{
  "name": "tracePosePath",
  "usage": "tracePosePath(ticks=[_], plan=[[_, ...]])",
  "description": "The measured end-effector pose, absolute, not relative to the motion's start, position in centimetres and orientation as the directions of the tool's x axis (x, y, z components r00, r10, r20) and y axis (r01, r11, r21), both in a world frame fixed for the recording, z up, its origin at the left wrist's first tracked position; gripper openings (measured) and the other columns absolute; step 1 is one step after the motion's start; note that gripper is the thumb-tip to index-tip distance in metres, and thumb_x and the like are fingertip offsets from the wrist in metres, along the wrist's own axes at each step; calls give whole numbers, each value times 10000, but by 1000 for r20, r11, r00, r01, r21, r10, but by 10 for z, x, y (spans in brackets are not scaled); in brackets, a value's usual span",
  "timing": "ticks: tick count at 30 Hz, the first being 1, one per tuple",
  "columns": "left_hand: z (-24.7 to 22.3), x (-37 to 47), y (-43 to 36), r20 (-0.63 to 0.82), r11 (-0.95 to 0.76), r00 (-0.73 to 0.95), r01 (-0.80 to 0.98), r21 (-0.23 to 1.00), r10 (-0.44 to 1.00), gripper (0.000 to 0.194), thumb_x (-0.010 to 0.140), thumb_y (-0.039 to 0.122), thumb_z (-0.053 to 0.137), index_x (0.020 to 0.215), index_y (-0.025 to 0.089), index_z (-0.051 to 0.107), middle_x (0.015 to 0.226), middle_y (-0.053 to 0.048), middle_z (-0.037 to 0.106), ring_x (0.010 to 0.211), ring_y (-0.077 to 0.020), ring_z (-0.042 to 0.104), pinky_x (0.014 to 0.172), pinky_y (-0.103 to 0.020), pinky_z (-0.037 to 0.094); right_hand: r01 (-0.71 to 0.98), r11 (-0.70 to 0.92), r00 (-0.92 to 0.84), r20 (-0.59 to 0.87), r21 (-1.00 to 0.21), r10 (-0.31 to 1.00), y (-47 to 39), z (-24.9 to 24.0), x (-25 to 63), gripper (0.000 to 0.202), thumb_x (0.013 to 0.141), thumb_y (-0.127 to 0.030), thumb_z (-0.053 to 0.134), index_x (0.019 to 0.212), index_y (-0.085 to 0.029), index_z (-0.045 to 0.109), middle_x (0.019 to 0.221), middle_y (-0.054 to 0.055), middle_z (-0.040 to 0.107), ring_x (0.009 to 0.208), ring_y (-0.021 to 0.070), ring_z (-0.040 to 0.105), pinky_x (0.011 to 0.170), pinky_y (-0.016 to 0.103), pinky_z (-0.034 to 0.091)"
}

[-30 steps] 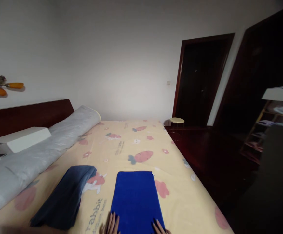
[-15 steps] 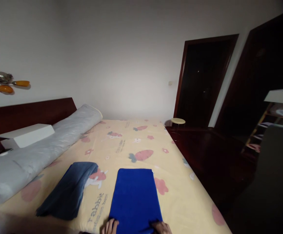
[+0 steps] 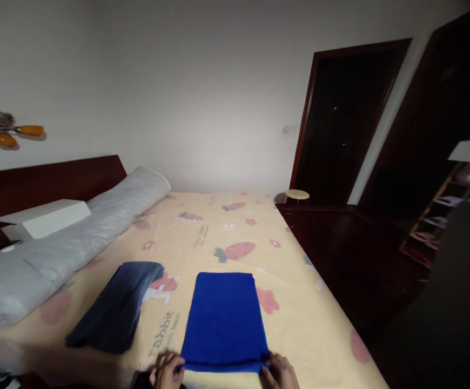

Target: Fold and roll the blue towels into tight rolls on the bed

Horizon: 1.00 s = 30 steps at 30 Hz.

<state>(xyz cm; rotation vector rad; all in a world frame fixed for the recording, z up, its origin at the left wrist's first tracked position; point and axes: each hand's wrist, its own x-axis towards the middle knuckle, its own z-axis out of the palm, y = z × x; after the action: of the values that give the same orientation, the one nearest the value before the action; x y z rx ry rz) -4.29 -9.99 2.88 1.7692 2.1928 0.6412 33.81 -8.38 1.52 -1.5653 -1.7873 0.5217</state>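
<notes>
A blue cloth [image 3: 225, 319], folded into a rectangle, lies flat on the bed near its front edge, with a narrow strip turned over along its near side. My left hand [image 3: 168, 371] pinches the near left corner of this cloth. At the near right corner, my right hand [image 3: 280, 371] grips the cloth between thumb and fingers. To the left, a dark blue-grey folded garment [image 3: 115, 308] rests on the patterned sheet, touched by neither hand.
A long grey roll [image 3: 85, 237] lies along the dark headboard [image 3: 48, 178], with a white box [image 3: 51, 219] beside it. Beyond the bed's right edge are a round stool [image 3: 297, 194] and a rack [image 3: 433, 216].
The cloth's near edge now shows a narrow turned-over strip. Both hands have moved slightly outward to its corners and more of them shows. The camera view has tilted down a little.
</notes>
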Motion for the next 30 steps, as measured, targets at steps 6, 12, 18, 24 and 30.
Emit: tracePosePath(ticks=[6,12,18,24,30], plan=[[32,-52,-82,4,112,-224,499,860,975,440,621,662,611,697,245,732,735,-46,749,723,-244,696,715,-365,587,664,57,81,148,-745,986,-79,16,337,479,827,-651,418,684,-255,647,741,75,716,756,262,677,719,363,541],[35,-47,-78,28,118,-255,539,834,967,429,657,651,579,680,227,645,711,-38,700,724,-227,677,733,-359,572,827,-44,106,78,-560,991,-77,18,337,232,786,-417,494,757,-258,659,742,49,697,782,247,665,714,330,508],[41,-39,-87,53,220,-364,665,713,930,24,692,247,603,695,235,583,769,-13,616,887,-242,607,851,-385,477,937,-56,101,114,-344,988,-88,31,327,286,851,-325,478,1040,-230,671,923,78,694,898,258,639,770,343,478],[64,3,-90,66,291,-331,896,335,941,322,743,-11,410,775,224,627,870,-19,637,985,-204,579,855,-352,380,989,76,-52,184,-130,982,-90,42,302,467,819,-47,347,1141,-185,655,1080,130,678,988,277,599,871,407,431],[68,14,-93,28,305,-330,899,313,944,198,863,215,469,828,218,663,897,-46,693,983,-238,625,880,-389,401,993,29,-7,188,-115,982,-95,34,288,416,831,-54,383,1123,-176,653,1034,112,700,935,254,616,832,385,415]])
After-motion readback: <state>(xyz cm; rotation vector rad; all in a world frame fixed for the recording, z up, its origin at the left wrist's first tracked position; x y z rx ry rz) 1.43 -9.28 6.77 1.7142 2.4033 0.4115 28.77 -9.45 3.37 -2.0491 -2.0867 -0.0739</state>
